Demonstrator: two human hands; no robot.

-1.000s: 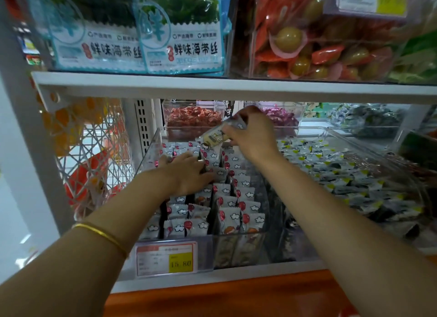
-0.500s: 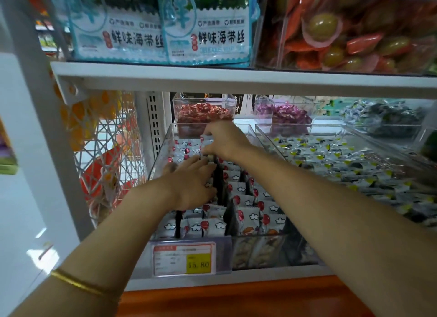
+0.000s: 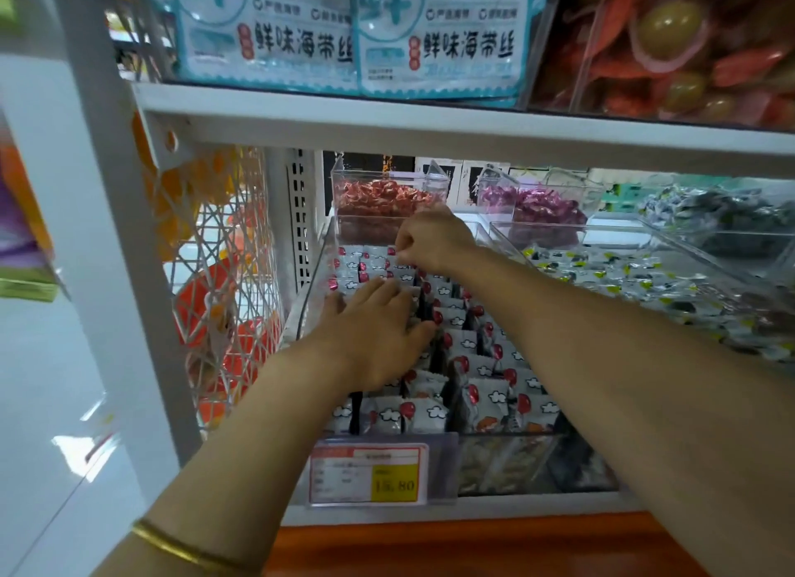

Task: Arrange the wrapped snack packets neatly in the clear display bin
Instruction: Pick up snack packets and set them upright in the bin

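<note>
A clear display bin [image 3: 507,460] on the lower shelf holds rows of grey snack packets [image 3: 486,398] printed with white clouds and red dots. My left hand [image 3: 378,322] lies flat with straight fingers on the left rows, pressing the packets down. At the back of the bin my right hand [image 3: 434,238] has its fingers curled and pinches a packet at the far row; the packet itself is mostly hidden under the fingers.
A price tag [image 3: 370,473] hangs on the bin's front. Behind stand clear bins of red candies [image 3: 378,197] and purple candies [image 3: 546,208]. A bin of yellow-marked packets [image 3: 645,284] lies right. The upper shelf edge [image 3: 430,116] hangs close overhead. A white wire basket [image 3: 223,284] is left.
My right hand carried a packet down from above the bin into the back row. My left hand slid slightly forward along the left rows. The view moved closer and leftward.
</note>
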